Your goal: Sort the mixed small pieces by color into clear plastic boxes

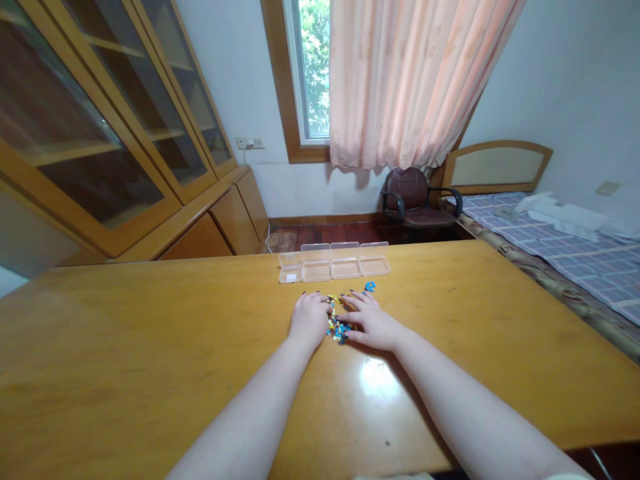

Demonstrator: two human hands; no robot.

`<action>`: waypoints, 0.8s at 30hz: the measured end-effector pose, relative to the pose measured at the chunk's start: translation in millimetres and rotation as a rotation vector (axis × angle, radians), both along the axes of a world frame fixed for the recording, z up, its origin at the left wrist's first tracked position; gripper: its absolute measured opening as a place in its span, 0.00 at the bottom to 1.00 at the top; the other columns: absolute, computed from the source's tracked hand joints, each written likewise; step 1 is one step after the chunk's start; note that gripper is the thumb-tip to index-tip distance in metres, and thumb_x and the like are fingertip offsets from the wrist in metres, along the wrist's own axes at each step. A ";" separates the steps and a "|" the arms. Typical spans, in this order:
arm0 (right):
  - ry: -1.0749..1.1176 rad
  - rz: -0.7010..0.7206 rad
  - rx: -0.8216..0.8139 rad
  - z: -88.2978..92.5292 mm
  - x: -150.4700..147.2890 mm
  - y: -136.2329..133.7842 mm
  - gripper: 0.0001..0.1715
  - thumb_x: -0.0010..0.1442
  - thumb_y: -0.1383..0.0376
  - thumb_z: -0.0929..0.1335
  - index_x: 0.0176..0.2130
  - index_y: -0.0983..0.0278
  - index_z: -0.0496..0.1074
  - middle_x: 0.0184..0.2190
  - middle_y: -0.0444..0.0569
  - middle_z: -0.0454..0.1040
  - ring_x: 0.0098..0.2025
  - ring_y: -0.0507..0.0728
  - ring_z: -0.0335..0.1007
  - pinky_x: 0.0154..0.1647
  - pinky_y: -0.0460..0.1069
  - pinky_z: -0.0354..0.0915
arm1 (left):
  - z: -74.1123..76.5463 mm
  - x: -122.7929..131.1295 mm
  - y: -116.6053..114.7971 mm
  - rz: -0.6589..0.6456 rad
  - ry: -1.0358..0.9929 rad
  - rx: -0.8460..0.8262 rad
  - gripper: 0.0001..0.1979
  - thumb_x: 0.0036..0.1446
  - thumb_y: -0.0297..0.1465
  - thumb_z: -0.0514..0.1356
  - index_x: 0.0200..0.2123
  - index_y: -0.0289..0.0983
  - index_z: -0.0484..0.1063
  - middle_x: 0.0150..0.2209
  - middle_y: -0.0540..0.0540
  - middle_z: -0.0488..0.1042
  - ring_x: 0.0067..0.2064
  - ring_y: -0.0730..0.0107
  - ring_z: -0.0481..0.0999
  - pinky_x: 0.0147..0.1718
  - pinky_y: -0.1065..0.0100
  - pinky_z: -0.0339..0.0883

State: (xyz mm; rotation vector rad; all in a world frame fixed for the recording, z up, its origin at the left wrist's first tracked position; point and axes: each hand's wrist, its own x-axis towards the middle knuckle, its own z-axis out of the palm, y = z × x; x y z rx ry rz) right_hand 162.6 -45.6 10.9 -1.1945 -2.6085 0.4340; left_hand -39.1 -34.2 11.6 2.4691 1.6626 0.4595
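A loose pile of small blue, yellow and pale pieces (338, 329) lies on the wooden table between my hands; they are too small to name. My left hand (310, 320) rests along the pile's left side, palm down with its fingers stretched forward. On the other side, my right hand (371, 323) is spread with its fingertips touching the edge of the pile. A few blue pieces (369, 287) sit apart, just beyond the right fingertips. Behind them stands a row of clear plastic boxes (345, 269) with their lids raised.
The wooden table (150, 347) stretches wide to both sides. Past its far edge are a dark red armchair (413, 200) and a pink curtain (400, 80). A glass-doored cabinet (115, 133) stands at left, a bed (560, 233) at right.
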 end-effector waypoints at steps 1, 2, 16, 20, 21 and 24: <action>-0.005 -0.006 -0.001 -0.2 -0.1 -0.1 0.24 0.58 0.49 0.65 0.53 0.49 0.69 0.64 0.49 0.55 0.65 0.67 0.44 0.62 0.67 0.40 | 1.0 0.3 -0.5 0.009 0.003 -0.006 0.11 0.54 0.27 0.57 0.31 0.43 0.80 0.45 0.47 0.77 0.51 0.58 0.70 0.55 0.54 0.57; -0.011 -0.017 0.001 -0.5 -0.1 -0.1 0.24 0.59 0.49 0.65 0.53 0.49 0.70 0.64 0.49 0.55 0.65 0.67 0.44 0.62 0.67 0.40 | 1.9 0.6 -0.9 0.017 0.004 -0.006 0.10 0.54 0.27 0.57 0.31 0.43 0.80 0.45 0.47 0.77 0.51 0.58 0.70 0.55 0.55 0.57; -0.066 -0.323 0.143 -4.9 3.9 6.9 0.19 0.63 0.53 0.61 0.43 0.56 0.77 0.57 0.50 0.65 0.63 0.67 0.47 0.63 0.68 0.35 | 1.1 -0.3 -0.9 0.046 0.070 0.023 0.13 0.54 0.26 0.57 0.38 0.43 0.79 0.47 0.44 0.76 0.54 0.55 0.68 0.55 0.52 0.57; -0.045 -0.379 0.160 -5.3 4.5 7.7 0.18 0.63 0.54 0.62 0.45 0.57 0.75 0.57 0.51 0.65 0.62 0.66 0.48 0.63 0.68 0.37 | -2.3 1.2 -0.1 0.030 0.067 -0.007 0.12 0.54 0.27 0.58 0.37 0.44 0.80 0.48 0.45 0.76 0.56 0.52 0.66 0.57 0.49 0.53; -0.040 -0.357 0.155 -5.3 4.2 7.3 0.19 0.63 0.54 0.62 0.47 0.57 0.74 0.57 0.51 0.65 0.63 0.66 0.47 0.63 0.67 0.37 | -2.9 1.7 0.0 0.021 0.063 -0.012 0.12 0.55 0.27 0.57 0.36 0.45 0.80 0.48 0.45 0.76 0.56 0.53 0.66 0.57 0.48 0.53; -0.049 -0.249 0.123 -5.3 2.5 5.2 0.21 0.61 0.53 0.63 0.51 0.55 0.71 0.60 0.50 0.61 0.64 0.66 0.45 0.63 0.67 0.38 | -4.7 2.8 0.1 -0.007 0.044 -0.008 0.13 0.56 0.26 0.56 0.38 0.45 0.79 0.49 0.46 0.75 0.56 0.56 0.67 0.57 0.50 0.53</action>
